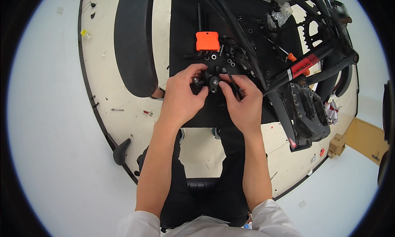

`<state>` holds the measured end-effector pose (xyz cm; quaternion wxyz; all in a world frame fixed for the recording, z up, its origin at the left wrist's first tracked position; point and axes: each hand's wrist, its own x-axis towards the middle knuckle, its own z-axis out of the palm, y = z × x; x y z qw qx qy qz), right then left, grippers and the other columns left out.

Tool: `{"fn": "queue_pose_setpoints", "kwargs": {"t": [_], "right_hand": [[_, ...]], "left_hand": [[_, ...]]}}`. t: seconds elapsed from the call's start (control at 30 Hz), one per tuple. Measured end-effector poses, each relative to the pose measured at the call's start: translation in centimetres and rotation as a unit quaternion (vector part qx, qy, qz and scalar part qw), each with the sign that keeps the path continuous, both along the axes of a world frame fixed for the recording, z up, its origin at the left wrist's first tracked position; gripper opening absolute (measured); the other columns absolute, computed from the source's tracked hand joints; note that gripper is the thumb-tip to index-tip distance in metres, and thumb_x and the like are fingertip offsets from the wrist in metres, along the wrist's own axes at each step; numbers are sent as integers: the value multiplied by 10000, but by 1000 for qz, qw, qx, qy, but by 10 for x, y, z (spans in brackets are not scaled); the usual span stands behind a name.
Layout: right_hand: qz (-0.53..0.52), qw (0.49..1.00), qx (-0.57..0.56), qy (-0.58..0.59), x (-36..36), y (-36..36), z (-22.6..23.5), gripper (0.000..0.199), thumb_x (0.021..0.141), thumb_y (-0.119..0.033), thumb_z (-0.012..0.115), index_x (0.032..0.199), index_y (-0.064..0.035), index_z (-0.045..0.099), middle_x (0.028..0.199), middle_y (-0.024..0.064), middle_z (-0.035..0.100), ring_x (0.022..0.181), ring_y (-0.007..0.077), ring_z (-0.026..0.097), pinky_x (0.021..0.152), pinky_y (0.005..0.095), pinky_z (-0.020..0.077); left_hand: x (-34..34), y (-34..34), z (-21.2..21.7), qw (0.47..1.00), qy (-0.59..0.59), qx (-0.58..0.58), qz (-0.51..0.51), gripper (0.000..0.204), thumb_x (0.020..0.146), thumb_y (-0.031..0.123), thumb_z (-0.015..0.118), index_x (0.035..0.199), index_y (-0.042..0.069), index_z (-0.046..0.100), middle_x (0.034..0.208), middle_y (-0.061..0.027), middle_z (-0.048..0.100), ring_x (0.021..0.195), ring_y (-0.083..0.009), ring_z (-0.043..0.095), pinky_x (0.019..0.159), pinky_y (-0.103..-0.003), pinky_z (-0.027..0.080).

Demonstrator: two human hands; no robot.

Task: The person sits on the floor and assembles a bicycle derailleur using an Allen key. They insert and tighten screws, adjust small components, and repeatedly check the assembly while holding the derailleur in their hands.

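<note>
Both my hands meet over the near part of a black mat-covered table (193, 121). Between them is a small black metal bicycle part (214, 83) with a round silver bolt end facing up. My left hand (181, 97) is closed around its left side, the thumb and fingertips curled in. My right hand (245, 105) pinches its right side with the thumb and forefinger. A thin dark rod (235, 86) lies across the right fingers; its kind is not clear. Just beyond are an orange holder (207, 41) with long black hex keys and several loose nuts and washers (230, 62).
A black bicycle frame (242, 35) crosses the table's right side. Nearby lie an orange-handled screwdriver (291, 57) and a clear plastic bag (283, 14). A long black padded seat (135, 43) stands left. On the floor are a saddle (121, 151) and a cardboard box (338, 144).
</note>
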<state>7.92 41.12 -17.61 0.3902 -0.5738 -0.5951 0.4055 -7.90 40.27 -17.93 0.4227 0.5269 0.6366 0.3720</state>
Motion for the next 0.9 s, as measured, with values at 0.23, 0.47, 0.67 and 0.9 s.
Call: {"fn": "queue_pose_setpoints", "kwargs": {"t": [0.23,0.47,0.67,0.9], "right_hand": [[5,999,7,-41,-3,-1,3,149,826,-64,710,947,24,707,846,130,700,687,251,664,619,292,487],[-6,995,-34,-88,1,-1,11,167,811,-85,721,920,39,695,834,138,699,702,241,671,666,285,508],[24,994,-9,-104,0,-2,14,301,743,-110,769,979,42,662,856,136,700,733,235,680,685,303,517],[-32,997,-26,-63,8,-4,22,307,744,-86,758,1007,23,644,856,80,695,723,108,636,579,224,470]], "left_hand": [[-4,-2,-6,998,-55,23,7,344,760,-40,635,1104,-34,632,984,-149,681,891,-224,675,840,-312,540],[-4,-3,1,1000,12,-28,6,209,758,-9,669,961,-39,627,835,-126,658,720,-180,650,674,-293,538],[0,-4,8,994,-51,-101,-3,161,797,-12,661,943,-69,623,794,-107,666,712,-128,645,655,-243,530],[14,7,1,997,39,61,19,127,811,25,642,932,-8,663,842,-100,660,703,-173,630,633,-264,503]]}}
